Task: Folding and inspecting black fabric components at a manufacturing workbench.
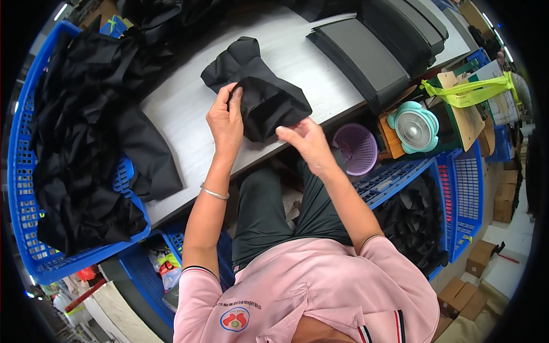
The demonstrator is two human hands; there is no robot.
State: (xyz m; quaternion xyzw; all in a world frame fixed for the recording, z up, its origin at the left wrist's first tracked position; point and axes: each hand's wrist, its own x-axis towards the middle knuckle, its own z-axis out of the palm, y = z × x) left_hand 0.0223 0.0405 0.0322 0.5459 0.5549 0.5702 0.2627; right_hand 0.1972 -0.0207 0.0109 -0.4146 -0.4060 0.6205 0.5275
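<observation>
A folded black fabric piece (pixel 269 103) is held up over the near edge of the white table (pixel 194 120), its far end lying on the tabletop. My left hand (pixel 227 120) pinches its left edge between thumb and fingers. At its lower right corner is my right hand (pixel 309 143), the thumb in front and the fingertips partly hidden by the cloth. What the fabric is made into cannot be made out.
Left stands a blue basket (pixel 26 211) heaped with black fabric (pixel 91 131). Stacked black panels (pixel 366 54) lie at the table's far right. Below them are a purple basket (pixel 355 150), a turquoise fan (pixel 413 128) and a blue crate (pixel 394 183) with black pieces.
</observation>
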